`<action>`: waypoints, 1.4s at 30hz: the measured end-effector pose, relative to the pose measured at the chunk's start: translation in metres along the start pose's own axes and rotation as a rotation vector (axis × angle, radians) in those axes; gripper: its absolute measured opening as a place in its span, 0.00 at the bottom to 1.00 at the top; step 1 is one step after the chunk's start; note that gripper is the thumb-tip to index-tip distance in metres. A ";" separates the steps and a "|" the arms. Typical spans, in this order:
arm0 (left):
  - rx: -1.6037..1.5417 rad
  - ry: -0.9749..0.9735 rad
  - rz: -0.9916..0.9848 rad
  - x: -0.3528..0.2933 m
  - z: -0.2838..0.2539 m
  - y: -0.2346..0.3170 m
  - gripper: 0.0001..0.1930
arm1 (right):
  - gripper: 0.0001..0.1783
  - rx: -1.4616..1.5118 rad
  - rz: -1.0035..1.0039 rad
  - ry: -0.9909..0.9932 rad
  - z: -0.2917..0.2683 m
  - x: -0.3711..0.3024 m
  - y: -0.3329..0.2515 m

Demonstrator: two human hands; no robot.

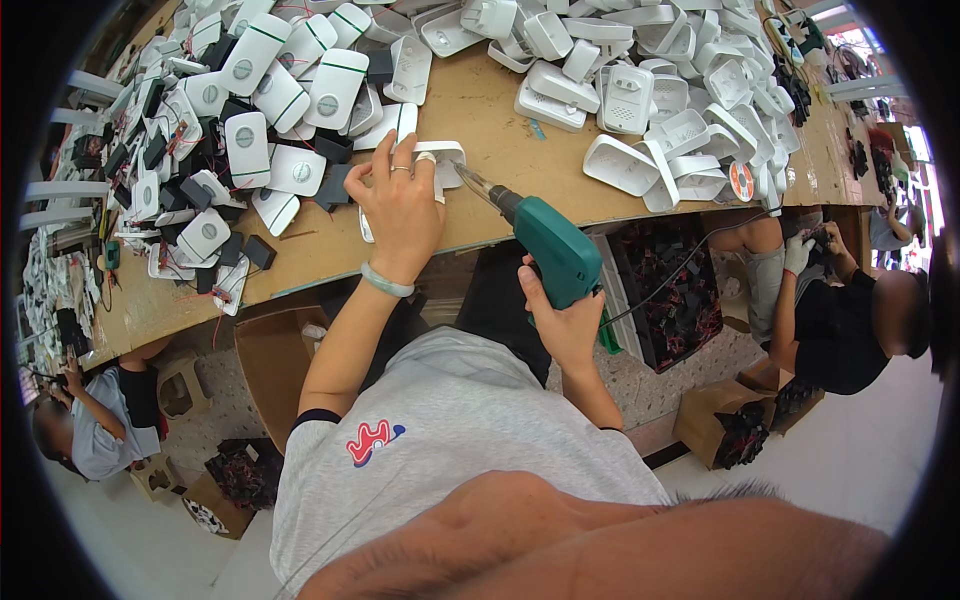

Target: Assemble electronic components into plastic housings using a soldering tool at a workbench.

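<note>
Your right hand (562, 322) grips drill (557, 245); left hand (405, 218), grip unclear, part-hides white shell (449, 150) at drill's tip; table edge (472, 240) below.

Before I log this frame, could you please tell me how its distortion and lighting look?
In the head view: black rim, workbench bowed along its front edge; green drill reads clearly; floor at lower right looks pale and bright.

The person's left hand (403, 218) is outstretched, its back upward. The right hand (568, 327), nearer in, is curled gripping.
</note>
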State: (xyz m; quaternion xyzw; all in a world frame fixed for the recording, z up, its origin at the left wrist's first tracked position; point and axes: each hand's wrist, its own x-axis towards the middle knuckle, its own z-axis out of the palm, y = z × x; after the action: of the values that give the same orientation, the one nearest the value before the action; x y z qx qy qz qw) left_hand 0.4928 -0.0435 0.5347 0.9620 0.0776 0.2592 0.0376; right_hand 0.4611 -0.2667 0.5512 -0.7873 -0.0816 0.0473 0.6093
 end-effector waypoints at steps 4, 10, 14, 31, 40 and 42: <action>-0.006 0.001 0.001 -0.001 0.001 0.000 0.10 | 0.12 0.109 0.091 0.054 -0.004 -0.005 -0.016; -0.016 -0.008 -0.011 -0.002 -0.001 -0.001 0.10 | 0.11 0.191 0.130 0.122 -0.009 -0.009 -0.024; 0.011 -0.044 -0.039 -0.004 -0.002 0.003 0.11 | 0.11 0.199 0.136 0.142 -0.010 -0.009 -0.024; -0.520 0.110 -0.111 -0.051 -0.079 -0.022 0.13 | 0.10 0.205 0.008 0.202 -0.011 -0.006 -0.035; -1.468 0.762 -1.113 -0.240 -0.130 -0.155 0.17 | 0.10 0.172 -0.086 0.114 0.006 0.007 -0.041; -1.591 0.964 -1.296 -0.309 -0.081 -0.196 0.15 | 0.10 0.140 -0.080 0.113 0.008 0.004 -0.046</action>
State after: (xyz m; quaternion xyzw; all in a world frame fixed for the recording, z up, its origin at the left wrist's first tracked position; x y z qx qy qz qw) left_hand 0.1625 0.1001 0.4298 0.2433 0.3806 0.5103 0.7318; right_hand 0.4601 -0.2472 0.5939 -0.7404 -0.0750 -0.0158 0.6678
